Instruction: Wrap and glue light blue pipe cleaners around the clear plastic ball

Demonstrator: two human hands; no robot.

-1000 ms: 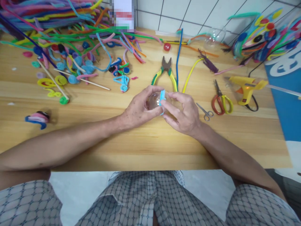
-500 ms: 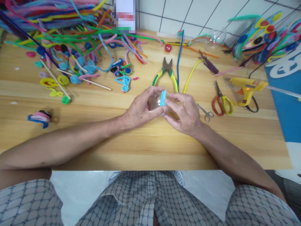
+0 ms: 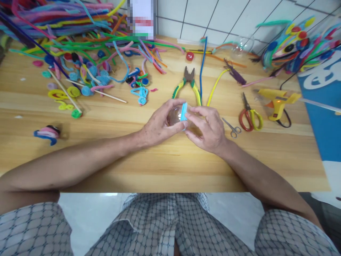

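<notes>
My left hand [image 3: 162,122] is wrapped round a clear plastic dome [image 3: 174,115], thumb below and fingers above. A fuzzy light-blue pipe cleaner strip [image 3: 183,112] runs along the dome's right-hand rim. My right hand [image 3: 209,128] pinches at this rim from the right, its fingertips on the blue strip and its thumb underneath. Part of the dome is hidden behind the fingers. Just beyond both hands lie pliers [image 3: 189,75] with green and yellow handles, their jaws apart. A blue pipe cleaner [image 3: 204,71] and a yellow one [image 3: 217,87] lie close by.
Small scissors [image 3: 232,128], red-and-yellow-handled scissors [image 3: 247,113] and a yellow glue gun [image 3: 278,103] lie to the right. Piled pipe cleaners [image 3: 66,28] and coiled pieces fill the back left. A small pipe cleaner piece [image 3: 48,133] sits front left. Another clear dome [image 3: 242,46] stands near the wall.
The camera view has shifted slightly. Both hands keep the same hold on the dome and its blue strip, with hardly any finger movement.
</notes>
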